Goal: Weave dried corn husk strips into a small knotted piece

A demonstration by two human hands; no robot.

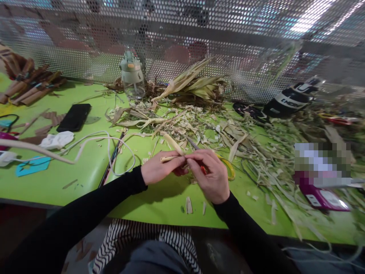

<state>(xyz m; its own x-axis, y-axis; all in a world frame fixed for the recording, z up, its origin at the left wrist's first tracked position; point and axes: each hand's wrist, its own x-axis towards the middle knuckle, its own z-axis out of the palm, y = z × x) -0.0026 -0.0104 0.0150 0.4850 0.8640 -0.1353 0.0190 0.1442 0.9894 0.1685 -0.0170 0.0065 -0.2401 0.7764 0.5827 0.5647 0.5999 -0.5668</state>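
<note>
My left hand (159, 169) is closed in a pinch on a pale dry husk strip (172, 144) that angles up and away from it. My right hand (209, 173) meets it fingertip to fingertip and is closed round scissors with a yellow handle (229, 167); the grey blade tip (193, 144) points up left. Both hands hover just above the green table (159, 201). Several small husk cuttings (188, 205) lie below the hands.
A heap of dry corn husks (194, 85) and shreds covers the back and right. A clear bottle (132, 78) stands at the mesh wall. A black phone (74, 117), white cable (94, 142), blue cut-out (32, 166), brown rolls (31, 85) and a purple device (322, 196) lie around.
</note>
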